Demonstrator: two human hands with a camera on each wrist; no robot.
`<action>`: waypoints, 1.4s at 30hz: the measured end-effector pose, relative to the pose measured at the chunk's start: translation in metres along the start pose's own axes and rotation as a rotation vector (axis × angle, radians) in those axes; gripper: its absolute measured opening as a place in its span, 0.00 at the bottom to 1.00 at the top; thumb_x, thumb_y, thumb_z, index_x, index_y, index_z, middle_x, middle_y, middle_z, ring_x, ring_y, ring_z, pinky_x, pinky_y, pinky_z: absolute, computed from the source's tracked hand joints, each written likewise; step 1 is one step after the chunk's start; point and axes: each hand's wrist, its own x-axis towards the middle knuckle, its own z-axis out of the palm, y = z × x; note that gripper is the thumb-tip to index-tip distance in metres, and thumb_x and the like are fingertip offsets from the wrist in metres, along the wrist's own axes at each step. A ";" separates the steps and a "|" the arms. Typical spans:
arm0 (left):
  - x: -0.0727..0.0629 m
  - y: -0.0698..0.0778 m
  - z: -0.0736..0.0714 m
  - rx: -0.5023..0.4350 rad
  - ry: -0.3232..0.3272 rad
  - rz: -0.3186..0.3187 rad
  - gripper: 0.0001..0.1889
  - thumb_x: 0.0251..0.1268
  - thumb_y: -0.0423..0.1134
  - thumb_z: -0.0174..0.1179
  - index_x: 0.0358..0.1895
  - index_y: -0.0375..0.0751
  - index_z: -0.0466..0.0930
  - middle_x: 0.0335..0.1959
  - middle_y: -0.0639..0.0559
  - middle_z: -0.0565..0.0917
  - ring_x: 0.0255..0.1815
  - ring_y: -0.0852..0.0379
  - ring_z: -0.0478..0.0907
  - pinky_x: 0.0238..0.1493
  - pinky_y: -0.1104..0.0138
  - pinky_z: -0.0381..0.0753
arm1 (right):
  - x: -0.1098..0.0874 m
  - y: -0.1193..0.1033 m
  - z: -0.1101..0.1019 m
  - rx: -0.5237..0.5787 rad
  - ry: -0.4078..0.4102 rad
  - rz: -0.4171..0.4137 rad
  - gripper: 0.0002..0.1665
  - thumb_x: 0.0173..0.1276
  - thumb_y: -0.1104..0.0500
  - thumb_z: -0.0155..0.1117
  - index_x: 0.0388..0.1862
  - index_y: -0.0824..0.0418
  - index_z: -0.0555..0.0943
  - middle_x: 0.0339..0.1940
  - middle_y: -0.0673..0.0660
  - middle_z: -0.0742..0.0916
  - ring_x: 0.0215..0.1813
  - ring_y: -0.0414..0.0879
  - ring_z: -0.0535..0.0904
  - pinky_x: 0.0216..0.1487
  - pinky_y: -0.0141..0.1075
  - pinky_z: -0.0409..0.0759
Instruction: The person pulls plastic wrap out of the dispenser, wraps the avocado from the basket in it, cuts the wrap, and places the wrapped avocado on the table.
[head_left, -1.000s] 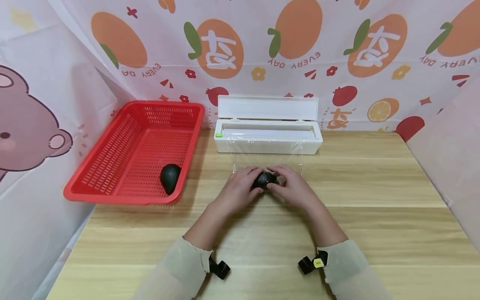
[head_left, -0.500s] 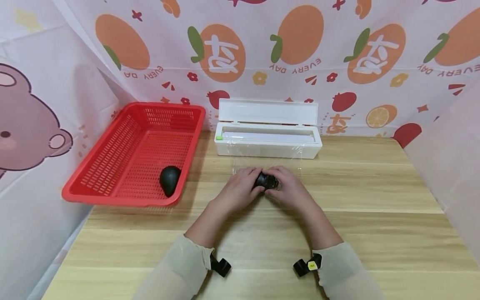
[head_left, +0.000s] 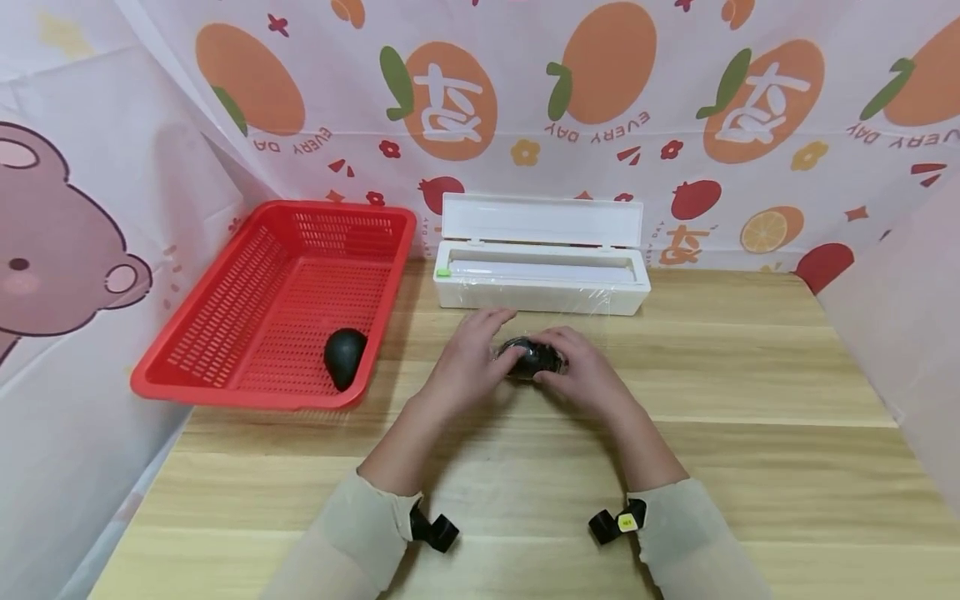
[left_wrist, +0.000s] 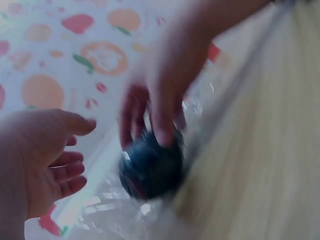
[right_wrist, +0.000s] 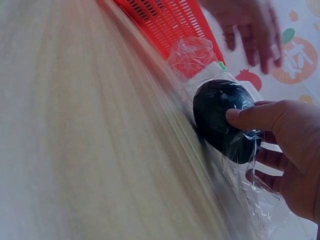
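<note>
A dark avocado, partly covered in clear cling film, lies between the hands just in front of a white cling film box. My right hand holds it, thumb on one side and fingers on the other, as the right wrist view shows. In the left wrist view my left hand is apart from the avocado, its fingers loosely extended. From the box, the film stretches toward the avocado. Loose crumpled film stands up beyond the fruit in the right wrist view.
A red plastic basket stands at the left, with another dark avocado inside near its right wall. The box's lid is raised, showing the film roll. A printed cloth hangs behind the wooden table.
My left hand has come off the avocado, moving up and left with its fingers spreading. My right hand still holds the fruit, which has stayed in nearly the same place.
</note>
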 end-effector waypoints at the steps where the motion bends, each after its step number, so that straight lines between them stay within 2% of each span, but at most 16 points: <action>1: 0.000 0.003 -0.001 -0.019 0.025 0.019 0.27 0.62 0.38 0.68 0.64 0.36 0.75 0.61 0.43 0.77 0.65 0.45 0.72 0.66 0.54 0.72 | 0.000 0.000 -0.001 -0.002 0.000 -0.001 0.32 0.59 0.61 0.75 0.63 0.55 0.78 0.60 0.56 0.80 0.64 0.54 0.75 0.67 0.52 0.71; 3: 0.000 0.006 0.003 -0.017 0.035 0.052 0.25 0.59 0.36 0.70 0.60 0.35 0.77 0.59 0.42 0.79 0.62 0.45 0.74 0.65 0.55 0.74 | 0.001 0.000 -0.002 -0.002 0.002 -0.012 0.32 0.59 0.61 0.75 0.63 0.56 0.78 0.59 0.56 0.80 0.63 0.54 0.76 0.67 0.51 0.72; 5: -0.001 0.005 0.011 0.025 0.001 0.069 0.24 0.58 0.36 0.71 0.59 0.35 0.79 0.58 0.42 0.79 0.61 0.43 0.74 0.64 0.55 0.74 | 0.001 0.000 -0.002 0.001 0.010 -0.024 0.31 0.58 0.63 0.75 0.62 0.58 0.79 0.58 0.57 0.81 0.62 0.54 0.76 0.66 0.51 0.73; 9: -0.002 -0.002 0.024 0.101 -0.051 0.056 0.25 0.58 0.40 0.71 0.59 0.38 0.78 0.58 0.44 0.78 0.60 0.45 0.72 0.62 0.55 0.75 | 0.001 0.002 -0.003 0.017 0.007 -0.034 0.31 0.57 0.63 0.76 0.61 0.60 0.79 0.58 0.57 0.81 0.62 0.54 0.76 0.64 0.51 0.74; 13: -0.002 -0.006 0.030 0.101 -0.033 0.036 0.26 0.58 0.39 0.71 0.59 0.37 0.78 0.58 0.44 0.79 0.60 0.45 0.72 0.63 0.56 0.74 | 0.001 0.002 -0.007 0.060 -0.008 0.007 0.32 0.60 0.59 0.74 0.64 0.56 0.77 0.61 0.55 0.81 0.63 0.52 0.76 0.62 0.50 0.76; 15: -0.001 -0.008 0.031 0.092 -0.017 0.033 0.25 0.57 0.38 0.72 0.58 0.36 0.79 0.57 0.44 0.79 0.59 0.45 0.72 0.64 0.56 0.73 | 0.001 0.000 -0.010 0.108 0.025 0.049 0.30 0.62 0.60 0.72 0.64 0.54 0.77 0.62 0.53 0.81 0.63 0.51 0.76 0.59 0.49 0.79; 17: -0.001 -0.010 0.032 0.093 -0.010 0.038 0.24 0.57 0.38 0.72 0.58 0.36 0.79 0.57 0.45 0.79 0.59 0.46 0.72 0.64 0.57 0.73 | 0.001 -0.004 -0.014 0.188 0.089 0.093 0.26 0.64 0.62 0.67 0.63 0.54 0.78 0.60 0.53 0.82 0.60 0.50 0.78 0.55 0.46 0.81; 20: 0.000 -0.011 0.033 0.096 -0.005 0.051 0.24 0.57 0.38 0.72 0.57 0.37 0.80 0.56 0.45 0.79 0.58 0.46 0.72 0.63 0.57 0.73 | 0.002 -0.014 -0.016 0.434 0.154 0.136 0.24 0.65 0.69 0.58 0.61 0.60 0.79 0.57 0.58 0.84 0.56 0.52 0.80 0.49 0.42 0.84; 23: 0.001 -0.012 0.034 0.099 -0.003 0.061 0.24 0.57 0.38 0.72 0.57 0.38 0.80 0.55 0.46 0.80 0.58 0.46 0.72 0.62 0.57 0.74 | 0.005 -0.023 -0.013 0.689 0.120 0.185 0.25 0.65 0.73 0.52 0.62 0.67 0.77 0.57 0.65 0.83 0.55 0.55 0.81 0.45 0.40 0.85; 24: 0.001 -0.013 0.034 0.094 -0.003 0.064 0.24 0.57 0.38 0.72 0.57 0.38 0.80 0.55 0.46 0.80 0.58 0.46 0.72 0.62 0.57 0.74 | 0.006 -0.024 -0.012 0.741 0.101 0.208 0.26 0.65 0.74 0.50 0.63 0.68 0.76 0.58 0.67 0.82 0.55 0.56 0.81 0.44 0.39 0.86; 26: 0.001 -0.014 0.034 0.083 -0.006 0.065 0.23 0.57 0.38 0.72 0.57 0.38 0.81 0.55 0.46 0.80 0.58 0.46 0.72 0.62 0.57 0.74 | 0.007 -0.023 -0.009 0.777 0.085 0.260 0.26 0.66 0.75 0.50 0.64 0.68 0.75 0.59 0.67 0.82 0.55 0.55 0.80 0.44 0.38 0.86; 30: 0.002 -0.016 0.034 0.060 -0.027 0.057 0.24 0.58 0.40 0.71 0.58 0.39 0.80 0.57 0.47 0.79 0.59 0.47 0.71 0.62 0.57 0.74 | 0.007 -0.016 -0.007 0.706 0.129 0.329 0.25 0.66 0.75 0.51 0.61 0.67 0.77 0.59 0.66 0.82 0.53 0.51 0.80 0.42 0.36 0.86; 35: 0.004 -0.019 0.033 0.051 -0.057 0.030 0.25 0.59 0.44 0.71 0.60 0.45 0.80 0.57 0.47 0.77 0.58 0.47 0.71 0.61 0.55 0.75 | 0.007 -0.008 -0.007 0.600 0.152 0.349 0.21 0.65 0.71 0.57 0.57 0.67 0.80 0.53 0.66 0.84 0.51 0.50 0.80 0.42 0.35 0.86; 38: 0.004 -0.021 0.032 0.048 -0.063 0.017 0.25 0.60 0.45 0.70 0.61 0.45 0.79 0.56 0.46 0.77 0.58 0.47 0.72 0.60 0.55 0.76 | 0.007 -0.005 -0.006 0.479 0.143 0.309 0.19 0.64 0.67 0.64 0.55 0.63 0.82 0.51 0.61 0.86 0.52 0.49 0.81 0.44 0.35 0.85; 42: 0.003 -0.024 0.031 0.034 -0.052 -0.009 0.28 0.59 0.47 0.70 0.62 0.43 0.77 0.57 0.47 0.78 0.59 0.49 0.73 0.61 0.56 0.76 | 0.007 -0.004 -0.002 0.285 0.130 0.196 0.18 0.61 0.62 0.72 0.51 0.59 0.85 0.52 0.54 0.86 0.55 0.48 0.80 0.45 0.37 0.84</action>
